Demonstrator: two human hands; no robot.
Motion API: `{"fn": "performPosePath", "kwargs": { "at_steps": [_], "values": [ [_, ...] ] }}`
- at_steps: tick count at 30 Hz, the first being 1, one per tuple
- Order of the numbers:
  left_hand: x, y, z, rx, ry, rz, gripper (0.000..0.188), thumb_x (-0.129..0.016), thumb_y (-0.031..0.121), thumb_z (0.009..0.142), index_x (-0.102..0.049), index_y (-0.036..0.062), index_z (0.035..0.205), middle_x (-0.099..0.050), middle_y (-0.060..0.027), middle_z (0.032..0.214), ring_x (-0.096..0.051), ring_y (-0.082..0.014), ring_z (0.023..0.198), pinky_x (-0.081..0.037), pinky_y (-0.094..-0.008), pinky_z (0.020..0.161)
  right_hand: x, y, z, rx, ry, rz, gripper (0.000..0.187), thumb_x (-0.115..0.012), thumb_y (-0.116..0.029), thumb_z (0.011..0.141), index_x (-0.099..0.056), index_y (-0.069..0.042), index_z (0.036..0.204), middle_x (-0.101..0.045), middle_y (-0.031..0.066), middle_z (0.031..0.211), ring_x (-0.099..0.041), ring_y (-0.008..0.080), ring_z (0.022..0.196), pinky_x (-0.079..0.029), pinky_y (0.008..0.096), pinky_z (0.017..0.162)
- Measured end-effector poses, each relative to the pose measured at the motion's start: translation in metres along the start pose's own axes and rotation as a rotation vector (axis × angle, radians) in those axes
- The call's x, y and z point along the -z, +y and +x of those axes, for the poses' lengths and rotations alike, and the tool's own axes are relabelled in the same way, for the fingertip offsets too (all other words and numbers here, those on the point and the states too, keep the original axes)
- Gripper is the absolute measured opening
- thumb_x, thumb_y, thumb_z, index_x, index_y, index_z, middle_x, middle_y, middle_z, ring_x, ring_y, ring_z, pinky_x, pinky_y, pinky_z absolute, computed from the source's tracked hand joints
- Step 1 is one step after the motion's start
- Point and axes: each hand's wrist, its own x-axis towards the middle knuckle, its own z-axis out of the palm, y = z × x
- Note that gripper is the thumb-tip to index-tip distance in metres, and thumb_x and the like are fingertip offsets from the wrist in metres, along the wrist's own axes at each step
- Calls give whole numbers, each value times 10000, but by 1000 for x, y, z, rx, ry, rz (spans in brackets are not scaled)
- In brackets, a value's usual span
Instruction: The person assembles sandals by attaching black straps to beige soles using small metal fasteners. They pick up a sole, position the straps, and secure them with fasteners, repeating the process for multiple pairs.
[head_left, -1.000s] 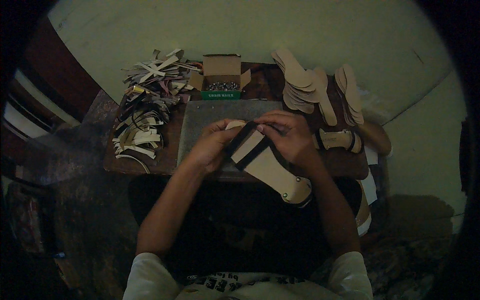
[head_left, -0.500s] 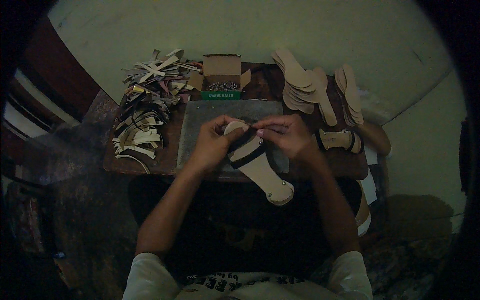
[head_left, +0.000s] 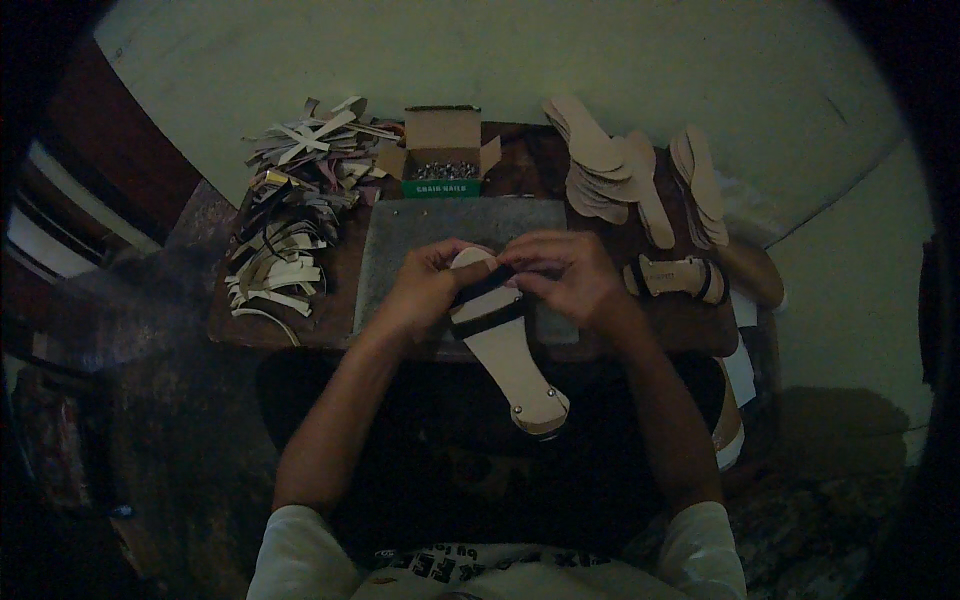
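Compared with half a second ago, the sandal has swung steeper, its heel lower and further left, beyond the tabletop's near edge. The left hand grips its toe end; the right hand's fingers stay pinched at the upper black strap. By the far edge, an open green box holds metal nails. Between box and hands stretches a grey slab; strip scraps line the left edge, stacked soles the far right corner.
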Motion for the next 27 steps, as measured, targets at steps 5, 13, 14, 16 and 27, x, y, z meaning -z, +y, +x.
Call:
{"fn": "performPosePath", "kwargs": {
  "at_steps": [5,13,14,16,27],
  "values": [
    [4,-2,6,127,-91,-195,187,-689,171,893,-683,31,1016,-697,-68,912,-661,-148,771,-539,-301,661,6,3,-1,-63,-18,73,270,-737,16,775,-696,13,1041,-671,114,1045,-664,179,955,-555,308,876],
    [9,-4,11,184,-105,-96,191,-666,190,906,-689,42,1025,-699,-75,906,-662,-141,723,-527,-259,587,8,12,0,-52,-56,95,271,-749,-14,772,-702,10,1038,-676,95,1031,-656,173,950,-541,308,864],
    [11,-5,12,178,-109,-74,196,-658,192,910,-687,41,1032,-701,-77,910,-664,-140,723,-532,-255,592,10,10,1,-55,-75,78,269,-751,-19,773,-704,9,1036,-678,92,1029,-656,172,950,-538,307,864],
    [10,-6,12,185,-133,-100,209,-641,197,921,-681,35,1047,-702,-81,919,-671,-142,735,-544,-254,612,11,10,1,-77,-96,66,266,-753,-26,773,-709,4,1033,-682,91,1023,-656,171,950,-533,307,865],
    [9,-8,10,227,-312,-245,255,-518,126,971,-608,10,1180,-677,-91,1081,-672,-164,930,-558,-284,815,19,18,1,-127,-115,88,276,-749,-24,778,-721,-19,1052,-700,102,1029,-660,174,945,-524,312,872]
  ]
}}
